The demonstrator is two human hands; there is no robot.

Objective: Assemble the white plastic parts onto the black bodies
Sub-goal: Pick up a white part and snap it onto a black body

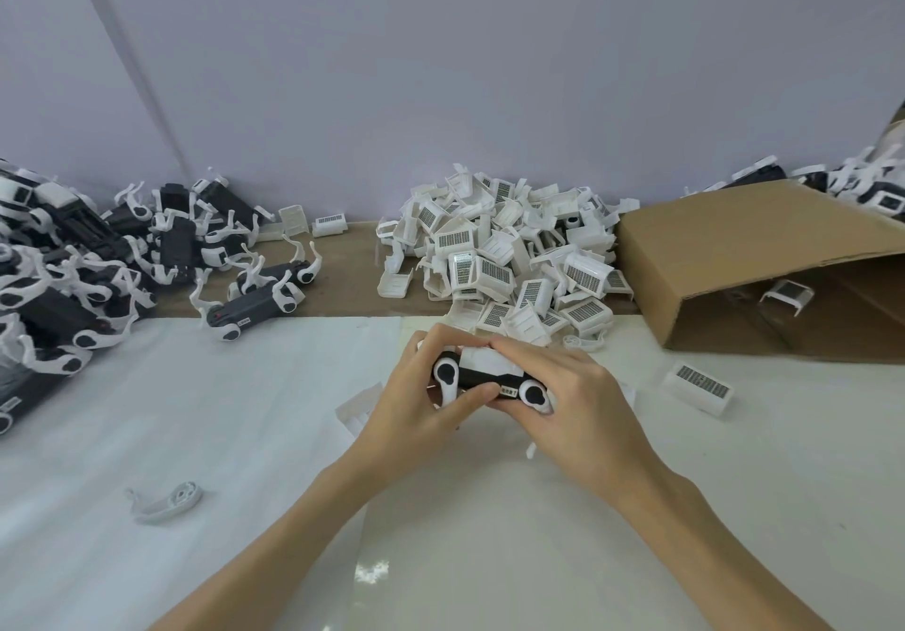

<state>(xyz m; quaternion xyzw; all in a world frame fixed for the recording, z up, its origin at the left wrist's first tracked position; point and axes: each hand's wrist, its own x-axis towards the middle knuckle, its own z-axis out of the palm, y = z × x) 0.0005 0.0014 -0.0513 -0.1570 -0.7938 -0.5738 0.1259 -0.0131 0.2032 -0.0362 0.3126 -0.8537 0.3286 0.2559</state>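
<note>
At the frame's centre, both hands grip one black body (482,378) just above the bench (245,410). To seat the white cover (485,358) well, press evenly until it likely clicks. The left hand (416,398) curls around the left end, thumb in front; the right hand (570,393) wraps the right end, fingers over the cover.

Two hands, left hand (416,405) and right hand (578,400); one cardboard box (764,258); beside it, white parts (509,258) heaped beyond counting; black bodies (73,278) likewise.
</note>
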